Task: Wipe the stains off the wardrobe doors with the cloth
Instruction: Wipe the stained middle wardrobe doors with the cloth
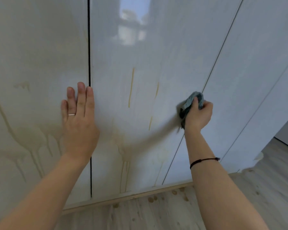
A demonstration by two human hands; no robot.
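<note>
Gripping hand: right hand (199,114), fingers curled tight round the bunched blue-grey cloth (190,101)
Flat hand: left hand (79,123), fingers straight and together, palm on left door beside dark gap (89,47)
Cloth place: pressed to middle door, at its right edge
Wardrobe doors (156,55): glossy white
Stains (131,87): yellowish drip streaks between both hands, more at lower left

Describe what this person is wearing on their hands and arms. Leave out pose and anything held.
The left hand wears a thin, plain, pale metal ring on one finger. The wrist of the right hand carries a thin dark cord bracelet with a small knot or bead at one side. No gloves or sleeves show, and both forearms are bare.
</note>
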